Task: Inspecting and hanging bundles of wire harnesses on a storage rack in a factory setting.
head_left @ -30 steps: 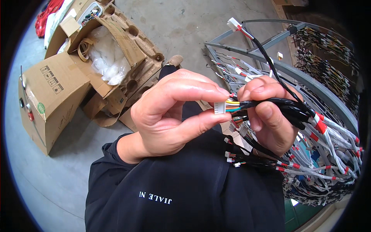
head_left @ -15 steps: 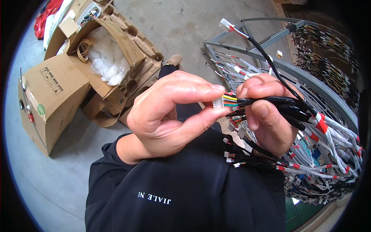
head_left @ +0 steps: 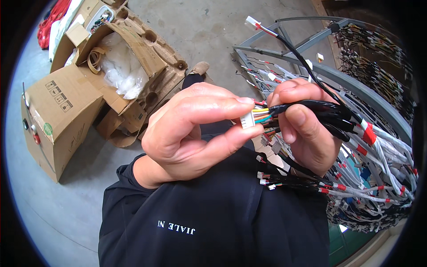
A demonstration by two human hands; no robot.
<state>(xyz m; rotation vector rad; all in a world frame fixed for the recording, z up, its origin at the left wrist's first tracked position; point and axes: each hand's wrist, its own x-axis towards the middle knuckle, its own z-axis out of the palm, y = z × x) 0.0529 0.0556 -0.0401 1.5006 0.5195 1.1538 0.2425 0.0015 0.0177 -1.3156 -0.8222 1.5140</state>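
1. Pinching a white connector between thumb and forefinger of the left hand, in front of a dark top.
2. Clasping a black-sleeved cable with the fingers of the right hand, just beside the connector.
3. Between connector and sleeve, short coloured wires, yellow and teal among them.
4. Farther right, white cables with red bands, near a grey metal frame.
5. Well apart at left, a carton on the floor.
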